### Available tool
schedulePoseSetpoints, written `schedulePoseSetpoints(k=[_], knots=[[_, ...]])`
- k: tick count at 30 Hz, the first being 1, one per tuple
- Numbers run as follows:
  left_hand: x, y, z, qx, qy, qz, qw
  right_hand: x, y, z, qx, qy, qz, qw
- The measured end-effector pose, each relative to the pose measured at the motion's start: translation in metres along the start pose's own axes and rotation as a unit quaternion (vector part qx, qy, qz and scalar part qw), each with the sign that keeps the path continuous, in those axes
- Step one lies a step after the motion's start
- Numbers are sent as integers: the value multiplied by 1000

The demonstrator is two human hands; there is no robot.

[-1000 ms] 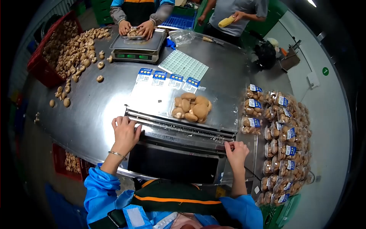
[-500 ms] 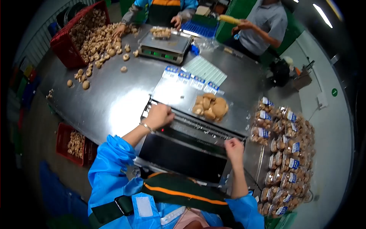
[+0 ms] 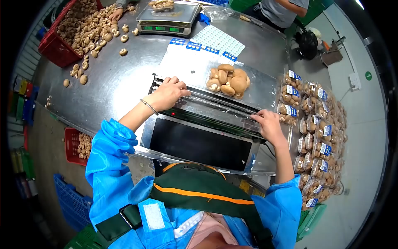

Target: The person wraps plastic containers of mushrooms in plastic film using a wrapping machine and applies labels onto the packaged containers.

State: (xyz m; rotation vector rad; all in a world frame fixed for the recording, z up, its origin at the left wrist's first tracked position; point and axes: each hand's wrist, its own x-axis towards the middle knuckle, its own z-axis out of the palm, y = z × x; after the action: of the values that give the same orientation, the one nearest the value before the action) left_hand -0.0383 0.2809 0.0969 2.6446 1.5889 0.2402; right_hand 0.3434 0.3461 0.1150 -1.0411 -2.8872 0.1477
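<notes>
In front of me on the steel table stands a film wrapping machine (image 3: 199, 145) with a black flat plate and a bar across its back. Clear plastic film (image 3: 222, 111) stretches along that bar between my hands. My left hand (image 3: 169, 94), wearing a bracelet, is closed with curled fingers on the film at the bar's left end. At the right end my right hand (image 3: 268, 123) pinches the film between thumb and fingers. Just behind the bar sits a clear tray of mushrooms (image 3: 228, 81), brown caps piled in it.
Wrapped mushroom packs (image 3: 317, 133) are stacked at the right. Blue-topped labels (image 3: 193, 45) and a sticker sheet (image 3: 219, 40) lie behind the tray. A scale (image 3: 168, 18) and a tipped red crate (image 3: 62, 45) spilling mushrooms stand farther back. A co-worker's hand (image 3: 116, 15) touches loose mushrooms.
My view has tilted down, so the table things sit higher in it. My hands stay at the two ends of the bar, and the right fingers are now more extended along it.
</notes>
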Motion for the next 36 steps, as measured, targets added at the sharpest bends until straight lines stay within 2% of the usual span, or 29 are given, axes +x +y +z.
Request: schedulePoseSetpoints(k=[4,6,7,9,12,13,15,17,20,21,22,23,24,25,26,27,28,29,30,31,32,33,35,36], knots=[[11,0,2,-16,-18,3,1000,12,-2,6,33,-6,24,999],[19,2,3,-19,-37,-2,999,18,3,18,5,5,31,999],[20,1,5,-31,-4,-4,999,20,4,21,-9,11,35,999],[21,-3,8,-54,63,-7,997,17,-1,22,69,81,67,992],[5,7,2,-175,125,-86,973,-1,-8,18,179,156,93,967],[-3,13,-3,-205,147,-112,961,-9,-12,14,214,178,97,956],[-25,34,-23,-326,136,-204,913,-30,-36,-3,408,175,190,876],[-46,47,-23,-296,194,-143,924,-46,-53,-12,486,149,228,830],[-47,58,-40,-536,271,-220,769,-41,-65,-44,626,229,233,708],[-35,54,-64,-546,273,-212,763,-30,-62,-63,605,276,202,719],[-16,44,-70,-544,328,-184,750,-14,-53,-78,586,334,172,718],[10,38,-89,-589,345,-220,697,3,-34,-87,623,360,155,677],[44,23,-99,-676,389,-189,597,32,-19,-99,641,402,171,631],[77,5,-103,-730,412,-141,527,67,-8,-104,656,425,123,611],[110,-16,-94,-748,422,-116,498,100,12,-96,558,440,126,692],[142,-39,-70,-734,442,-118,501,125,42,-68,541,433,171,700],[167,-53,-42,-687,459,-188,532,150,72,-40,524,423,216,707],[186,-79,4,-585,463,-225,627,166,96,1,435,419,191,774],[187,-82,27,-472,426,-277,721,167,92,12,215,338,242,884],[184,-89,53,-366,365,-283,808,166,89,36,171,308,212,912],[179,-86,74,-342,308,-300,836,159,91,57,149,256,165,941],[168,-75,66,-352,217,-280,866,149,77,55,200,217,162,942],[158,-71,83,-287,276,-66,915,132,78,54,229,156,120,953],[154,-68,71,-343,201,-77,914,129,72,43,324,80,172,927]])
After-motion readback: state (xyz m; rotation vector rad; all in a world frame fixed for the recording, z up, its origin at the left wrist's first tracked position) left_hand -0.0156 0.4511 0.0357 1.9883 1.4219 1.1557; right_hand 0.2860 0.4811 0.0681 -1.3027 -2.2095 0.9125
